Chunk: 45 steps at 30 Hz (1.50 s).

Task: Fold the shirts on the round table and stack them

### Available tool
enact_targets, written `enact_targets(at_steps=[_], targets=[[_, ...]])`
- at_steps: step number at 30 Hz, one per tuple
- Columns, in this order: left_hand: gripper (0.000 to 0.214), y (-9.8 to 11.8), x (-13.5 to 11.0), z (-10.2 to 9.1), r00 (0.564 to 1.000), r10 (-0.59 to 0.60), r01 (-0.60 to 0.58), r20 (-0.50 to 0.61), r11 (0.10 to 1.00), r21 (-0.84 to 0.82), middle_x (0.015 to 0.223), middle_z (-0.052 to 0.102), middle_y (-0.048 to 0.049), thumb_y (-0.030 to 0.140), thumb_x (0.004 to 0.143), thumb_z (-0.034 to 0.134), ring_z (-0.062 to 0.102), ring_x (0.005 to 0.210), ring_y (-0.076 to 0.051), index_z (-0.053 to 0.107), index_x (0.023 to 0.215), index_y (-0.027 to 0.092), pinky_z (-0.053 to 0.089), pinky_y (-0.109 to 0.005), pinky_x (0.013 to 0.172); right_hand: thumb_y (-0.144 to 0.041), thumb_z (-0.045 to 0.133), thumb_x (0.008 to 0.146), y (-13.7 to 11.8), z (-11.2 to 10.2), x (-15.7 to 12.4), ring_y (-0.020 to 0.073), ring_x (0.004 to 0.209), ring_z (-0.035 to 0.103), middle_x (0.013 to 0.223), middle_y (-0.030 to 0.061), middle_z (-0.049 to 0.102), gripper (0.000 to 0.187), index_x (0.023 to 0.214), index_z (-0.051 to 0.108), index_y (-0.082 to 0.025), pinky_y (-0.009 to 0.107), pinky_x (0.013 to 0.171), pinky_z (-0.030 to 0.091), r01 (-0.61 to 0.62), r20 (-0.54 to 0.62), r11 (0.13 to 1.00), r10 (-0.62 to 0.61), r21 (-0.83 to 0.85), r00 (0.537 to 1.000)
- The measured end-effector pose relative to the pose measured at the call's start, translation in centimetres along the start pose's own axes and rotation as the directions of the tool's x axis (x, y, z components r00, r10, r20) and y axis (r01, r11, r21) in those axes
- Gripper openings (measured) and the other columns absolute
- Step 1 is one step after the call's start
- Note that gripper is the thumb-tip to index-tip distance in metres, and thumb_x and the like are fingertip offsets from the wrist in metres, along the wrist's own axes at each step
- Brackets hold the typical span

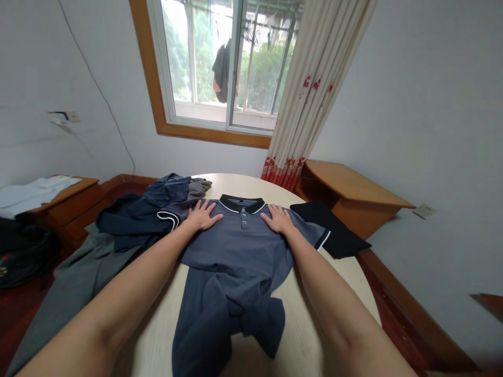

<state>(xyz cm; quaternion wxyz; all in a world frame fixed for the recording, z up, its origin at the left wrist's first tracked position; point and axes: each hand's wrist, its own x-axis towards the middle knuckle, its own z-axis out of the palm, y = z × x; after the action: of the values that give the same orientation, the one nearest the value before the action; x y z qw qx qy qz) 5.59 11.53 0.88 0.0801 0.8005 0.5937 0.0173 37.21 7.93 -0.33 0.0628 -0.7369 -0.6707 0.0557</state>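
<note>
One spread left hand [204, 215] and spread right hand [278, 219] are laid on the shirt [239, 248] flanking its collar [231, 204], facing the surface's [236, 183] far edge.

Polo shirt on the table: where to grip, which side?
I'd pinch the polo shirt at both shoulders, beside the black collar, coming in from the collar end: its upper body lies spread flat, front up, while cloth bunches lower down.

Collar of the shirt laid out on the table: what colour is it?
The collar is black with a thin white edge, seen best in the head view.
</note>
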Motion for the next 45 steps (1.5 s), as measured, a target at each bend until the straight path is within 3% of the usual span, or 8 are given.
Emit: enact_targets(at_steps=[5,8,14,24,29,33,41,45], targets=[[0.065,4.0,0.5,0.1,0.990,0.123,-0.120,-0.068,0.991,0.059,0.165,0.026,-0.0107,0.055,0.098,0.032,0.021,0.150,-0.036,0.039,0.154,0.022,0.020,-0.065,0.116,-0.053,0.030,0.101,-4.6,-0.2,0.1,0.0289,0.153,0.016,0.166,0.0123,0.021,0.067,0.156,0.031,-0.015,0.057,0.121,0.010,0.064,0.031,0.998,-0.064,-0.009,0.997],[0.067,4.9,1.6,0.6,0.990,0.128,-0.128,-0.052,0.992,0.006,0.165,0.026,-0.0084,0.061,0.098,0.027,0.018,0.151,-0.036,0.036,0.155,0.026,0.019,-0.071,0.114,-0.058,0.027,0.100,-6.5,0.3,0.2,0.0314,0.152,0.015,0.166,0.0109,0.021,0.068,0.156,0.031,-0.019,0.064,0.118,0.013,0.077,0.048,0.997,-0.079,0.027,0.996],[0.092,2.0,4.6,0.6,0.997,0.071,-0.071,-0.029,0.997,-0.027,0.168,0.014,-0.0048,0.085,0.084,0.026,0.006,0.152,-0.043,0.028,0.158,0.030,0.011,-0.077,0.111,-0.076,0.024,0.093,-4.5,0.3,2.3,0.0362,0.153,0.009,0.167,0.0076,0.017,0.080,0.159,0.023,-0.030,0.073,0.113,0.010,0.032,0.031,0.999,-0.032,0.008,0.999],[0.083,-1.0,5.8,-0.3,0.998,0.067,-0.066,-0.010,0.997,0.050,0.168,0.013,-0.0073,0.071,0.095,0.021,0.007,0.154,-0.033,0.020,0.161,0.020,0.017,-0.056,0.120,-0.073,0.024,0.095,-2.5,-0.3,4.0,0.0351,0.152,0.013,0.166,0.0087,0.019,0.079,0.159,0.025,-0.026,0.069,0.115,0.009,0.056,0.029,0.998,-0.055,-0.036,0.998],[0.065,3.9,2.7,-0.6,0.991,0.126,-0.117,-0.041,0.978,0.175,0.165,0.020,-0.0143,0.043,0.102,0.024,0.015,0.153,-0.033,0.030,0.157,0.009,0.014,-0.054,0.121,-0.050,0.029,0.102,-6.8,-1.1,0.9,0.0380,0.150,0.017,0.161,0.0168,0.032,0.063,0.150,0.044,-0.012,0.063,0.118,0.000,-0.010,-0.098,0.983,-0.008,-0.181,0.995],[0.067,7.0,-2.1,0.8,0.976,0.219,-0.219,0.008,0.974,0.048,0.165,0.019,-0.0143,0.050,0.102,0.020,0.018,0.152,-0.033,0.029,0.158,0.013,0.022,-0.058,0.118,-0.054,0.030,0.101,-9.6,-0.1,-3.6,0.0369,0.149,0.024,0.161,0.0141,0.034,0.065,0.152,0.041,-0.016,0.061,0.119,0.010,0.077,-0.043,0.995,-0.079,-0.056,0.996],[0.073,1.4,-6.9,1.0,0.983,0.181,-0.182,0.022,0.982,0.054,0.166,0.016,-0.0095,0.058,0.100,0.025,0.012,0.154,-0.028,0.026,0.159,0.015,0.015,-0.050,0.122,-0.056,0.028,0.102,-3.2,-0.2,-7.7,0.0264,0.153,0.019,0.165,0.0098,0.023,0.068,0.156,0.033,-0.016,0.047,0.122,0.015,-0.023,-0.007,1.000,0.023,0.000,1.000],[0.066,1.2,-9.3,-0.4,0.976,0.214,-0.213,-0.032,0.976,0.049,0.163,0.027,-0.0128,0.051,0.101,0.028,0.023,0.152,-0.030,0.036,0.154,0.013,0.017,-0.053,0.121,-0.046,0.031,0.104,-4.0,-1.2,-9.3,0.0264,0.150,0.026,0.161,0.0113,0.035,0.055,0.148,0.046,-0.017,0.051,0.121,0.016,0.027,-0.056,1.000,-0.026,0.015,0.998]])
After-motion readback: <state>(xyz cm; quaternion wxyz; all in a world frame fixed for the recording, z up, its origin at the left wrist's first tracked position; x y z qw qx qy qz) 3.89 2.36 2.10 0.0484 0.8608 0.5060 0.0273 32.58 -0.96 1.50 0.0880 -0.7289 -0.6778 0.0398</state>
